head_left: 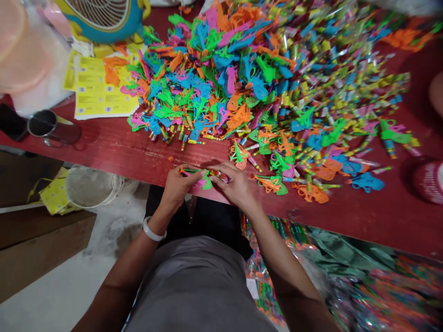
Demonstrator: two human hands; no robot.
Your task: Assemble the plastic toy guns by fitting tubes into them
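Note:
At the table's near edge, my left hand (180, 183) is closed on small plastic toy pieces (206, 180), one green with a lattice end and one pink. Facing it, my right hand (235, 185) pinches a small tube (221, 175) with red and white on it, close beside the green lattice. The fingers partly cover both items. Just beyond my hands lies a green and orange toy bundle (239, 155). To the right are an orange and green bundle (272, 184) and an orange one (313, 192).
A large heap of coloured plastic toys (207, 78) and striped tubes (332, 69) covers the red table (104, 143). Yellow printed sheets (104, 87), a fan (107, 18) and a metal mug (51, 127) stand left. Below are a bucket (93, 184) and bagged toys (391, 295).

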